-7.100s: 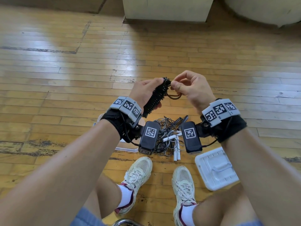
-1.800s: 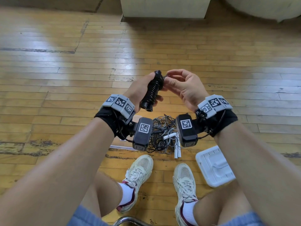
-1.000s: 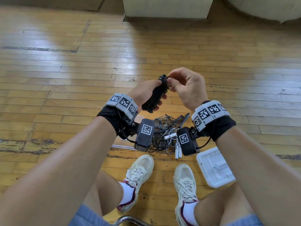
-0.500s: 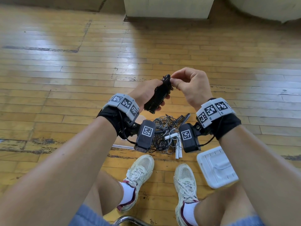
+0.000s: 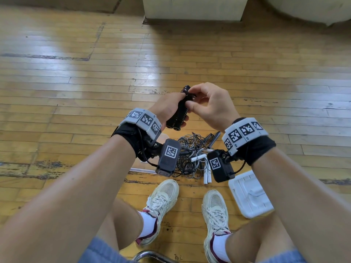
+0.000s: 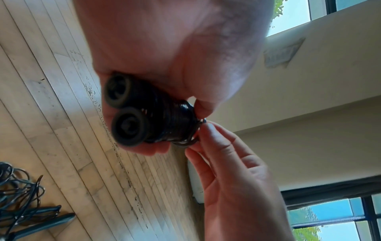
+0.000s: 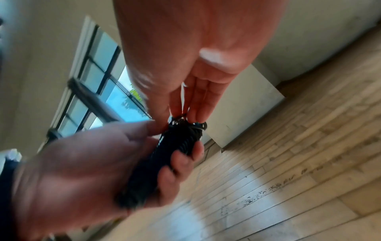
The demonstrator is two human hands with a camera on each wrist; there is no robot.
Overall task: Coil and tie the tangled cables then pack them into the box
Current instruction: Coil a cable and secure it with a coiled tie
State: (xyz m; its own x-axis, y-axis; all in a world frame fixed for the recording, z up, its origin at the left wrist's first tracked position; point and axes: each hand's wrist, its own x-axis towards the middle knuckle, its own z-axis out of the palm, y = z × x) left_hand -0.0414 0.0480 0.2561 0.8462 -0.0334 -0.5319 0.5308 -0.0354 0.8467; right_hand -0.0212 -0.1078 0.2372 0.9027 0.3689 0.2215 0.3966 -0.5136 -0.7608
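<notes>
My left hand (image 5: 171, 109) grips a black bundle (image 5: 180, 111): two black handles side by side with black cord wound tightly round them. The handles' round ends (image 6: 128, 128) point toward the left wrist camera. My right hand (image 5: 207, 105) pinches the loose cord end (image 7: 181, 118) at the top of the bundle (image 7: 164, 159). Both hands are held above the floor. Below them a tangle of thin black and grey cables (image 5: 191, 154) with white handles (image 5: 207, 173) lies on the wood floor.
A white plastic lid (image 5: 250, 194) lies on the floor at the right, beside my right shoe (image 5: 214, 207). A clear container edge (image 5: 140, 168) shows under my left wrist. My left shoe (image 5: 161, 202) is near the tangle. A white cabinet base (image 5: 191, 8) stands far ahead.
The bundle has turned more upright in my left hand. My right hand has shifted over its top, still working the cord end; its wrist has tipped down.
</notes>
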